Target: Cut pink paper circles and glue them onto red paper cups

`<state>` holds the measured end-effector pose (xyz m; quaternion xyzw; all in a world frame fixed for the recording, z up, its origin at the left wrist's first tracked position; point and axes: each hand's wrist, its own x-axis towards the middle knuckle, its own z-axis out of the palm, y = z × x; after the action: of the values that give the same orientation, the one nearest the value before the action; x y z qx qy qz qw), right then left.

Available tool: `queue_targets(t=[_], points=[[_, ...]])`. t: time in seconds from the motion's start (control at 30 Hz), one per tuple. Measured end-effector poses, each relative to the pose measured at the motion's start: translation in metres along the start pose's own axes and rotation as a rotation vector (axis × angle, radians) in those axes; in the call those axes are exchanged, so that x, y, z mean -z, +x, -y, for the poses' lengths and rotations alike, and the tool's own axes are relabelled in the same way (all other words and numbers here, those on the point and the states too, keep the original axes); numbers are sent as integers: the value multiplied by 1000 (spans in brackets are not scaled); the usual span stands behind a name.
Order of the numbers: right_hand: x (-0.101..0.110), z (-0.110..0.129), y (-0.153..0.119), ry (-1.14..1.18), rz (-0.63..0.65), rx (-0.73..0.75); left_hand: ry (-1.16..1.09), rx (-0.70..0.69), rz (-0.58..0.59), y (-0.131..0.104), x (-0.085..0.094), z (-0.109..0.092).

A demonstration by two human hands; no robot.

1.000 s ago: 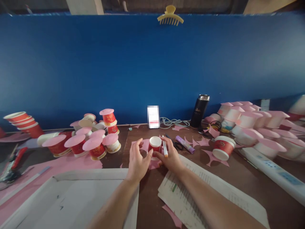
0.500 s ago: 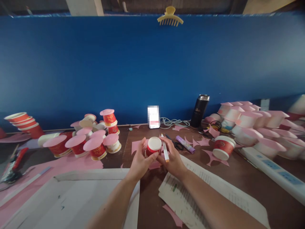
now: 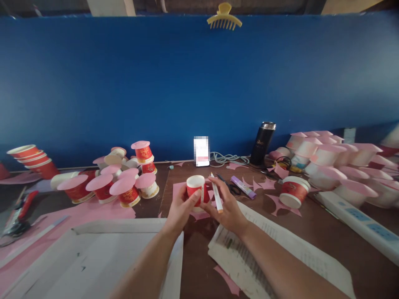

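My left hand [image 3: 181, 209] is closed around the side of a red paper cup [image 3: 193, 193], its thumb across the front. The cup's white rim faces up and tilts slightly toward me. In my right hand [image 3: 227, 207] a white marker pen [image 3: 216, 194] with an orange end lies between the fingers, and the thumb of that hand reaches to the cup's right side. Beneath the cup lies pink paper [image 3: 179, 189], partly hidden by the hands. Black-handled scissors [image 3: 233, 189] and a purple glue stick [image 3: 243, 187] lie just beyond my right hand.
Red cups with pink paper discs [image 3: 123, 187] stand at left, near stacked cups [image 3: 34, 160]. A white tray [image 3: 124, 226] and a printed paper stack [image 3: 280, 236] lie in front. At right are a cup [image 3: 293, 192], a power strip [image 3: 355, 216] and a black bottle [image 3: 262, 143].
The red cup has shifted a little left and turned, so more of its red side shows. My left fingers have moved with it, while the pen stays in my right hand.
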<state>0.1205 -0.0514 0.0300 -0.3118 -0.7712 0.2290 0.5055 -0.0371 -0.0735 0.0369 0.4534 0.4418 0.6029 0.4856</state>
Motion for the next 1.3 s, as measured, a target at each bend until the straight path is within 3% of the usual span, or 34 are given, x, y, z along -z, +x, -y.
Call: queue_targets(t=[0.13, 0.27, 0.43, 0.6, 0.8, 1.0, 1.3], points=[[0, 1, 0, 36, -70, -59, -225, 117, -87, 4, 2, 3], [-1, -3, -1, 69, -212, -122, -294, 227, -157, 6, 4, 2], [1, -2, -2, 45, -265, -67, -400, 238, -118, 10, 5, 4], [1, 5, -4, 35, -228, 16, -489, 223, -110, 14, 5, 10], [1, 13, -3, -44, -203, -46, -462, 229, -98, 11, 2, 7], [3, 11, -1, -108, -78, 35, -382, 209, -66, 12, 3, 14], [0, 8, 0, -232, -30, 104, -336, 210, -5, 10, 4, 16]])
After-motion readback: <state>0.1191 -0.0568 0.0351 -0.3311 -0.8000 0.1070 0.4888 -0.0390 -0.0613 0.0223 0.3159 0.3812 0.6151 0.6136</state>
